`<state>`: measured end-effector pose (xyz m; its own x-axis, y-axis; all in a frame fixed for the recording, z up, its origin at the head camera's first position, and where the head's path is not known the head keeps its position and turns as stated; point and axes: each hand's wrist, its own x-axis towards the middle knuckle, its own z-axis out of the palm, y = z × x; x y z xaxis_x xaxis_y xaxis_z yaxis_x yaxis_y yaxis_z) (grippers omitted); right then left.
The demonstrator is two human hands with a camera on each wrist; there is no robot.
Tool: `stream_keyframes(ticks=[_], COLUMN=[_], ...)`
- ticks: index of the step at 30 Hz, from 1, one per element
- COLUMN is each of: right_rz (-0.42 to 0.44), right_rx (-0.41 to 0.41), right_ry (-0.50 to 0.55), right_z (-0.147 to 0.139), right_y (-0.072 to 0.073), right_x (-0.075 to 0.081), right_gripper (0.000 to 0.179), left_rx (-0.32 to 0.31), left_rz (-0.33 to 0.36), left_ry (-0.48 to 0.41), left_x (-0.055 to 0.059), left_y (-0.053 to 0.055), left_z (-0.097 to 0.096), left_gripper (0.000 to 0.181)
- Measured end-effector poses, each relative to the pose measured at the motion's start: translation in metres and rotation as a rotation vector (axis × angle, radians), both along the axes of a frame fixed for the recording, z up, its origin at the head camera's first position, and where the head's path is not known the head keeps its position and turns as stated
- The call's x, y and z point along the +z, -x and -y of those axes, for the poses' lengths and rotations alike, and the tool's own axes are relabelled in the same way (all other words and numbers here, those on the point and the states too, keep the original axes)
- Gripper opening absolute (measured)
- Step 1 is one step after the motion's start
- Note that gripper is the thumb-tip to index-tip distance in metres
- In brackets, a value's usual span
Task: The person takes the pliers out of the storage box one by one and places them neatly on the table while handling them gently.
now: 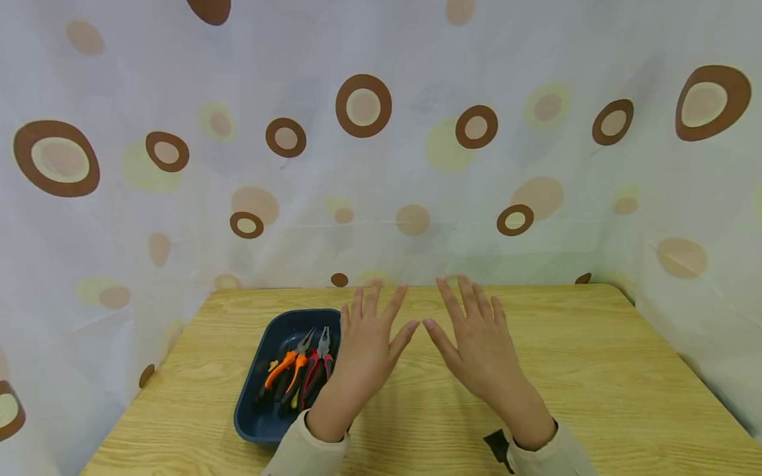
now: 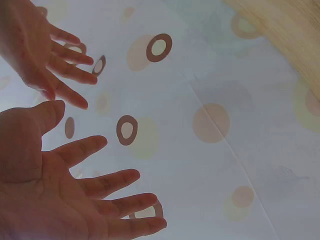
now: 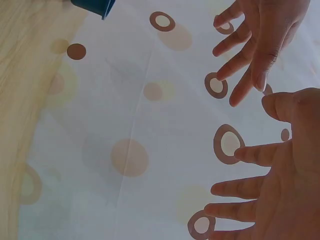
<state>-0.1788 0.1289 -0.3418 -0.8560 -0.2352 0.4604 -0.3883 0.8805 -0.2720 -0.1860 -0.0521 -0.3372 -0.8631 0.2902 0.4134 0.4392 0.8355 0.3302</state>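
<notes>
Both hands are held up over the table with fingers spread and nothing in them. The left hand (image 1: 365, 354) is just right of a dark blue bin (image 1: 253, 413) and hides part of its right side. In the bin lie pliers with orange and black handles (image 1: 290, 372) and pliers with red and black handles (image 1: 319, 370). My right hand (image 1: 481, 350) is to the right, its thumb tip close to the left thumb. In the left wrist view the left palm (image 2: 55, 195) is bare, and the right wrist view shows the right palm (image 3: 290, 185) equally bare.
The light wood table (image 1: 595, 370) runs back to a white curtain (image 1: 405, 165) printed with brown and beige circles, which also hangs along both sides. A dark strap (image 1: 499, 446) pokes out at the right cuff. Some smaller items in the bin are hard to make out.
</notes>
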Motion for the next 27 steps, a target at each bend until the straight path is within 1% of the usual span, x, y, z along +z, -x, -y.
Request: stream_keyframes(ticks=[8,13,19,27], right_rz=[-0.017,-0.044,-0.080,-0.106], right_rx=[0.019,0.031,0.047,0.072], right_ry=[0.001,-0.007,-0.002,0.036], right_z=[0.006,0.010,0.014,0.020], right_y=[-0.001,-0.001,-0.001,-0.001], right_x=[0.000,-0.001,-0.001,-0.001], right_gripper=[0.064,0.064,0.063,0.061], left_rx=[0.016,0.024,0.039,0.030], left_rz=[-0.023,-0.062,-0.093,-0.159], left_ry=[-0.003,-0.006,0.003,-0.017], left_x=[0.002,0.002,0.002,0.003], left_y=[-0.002,-0.002,-0.003,-0.004], left_z=[0.005,0.011,0.018,0.028], left_gripper=[0.057,0.056,0.055,0.053])
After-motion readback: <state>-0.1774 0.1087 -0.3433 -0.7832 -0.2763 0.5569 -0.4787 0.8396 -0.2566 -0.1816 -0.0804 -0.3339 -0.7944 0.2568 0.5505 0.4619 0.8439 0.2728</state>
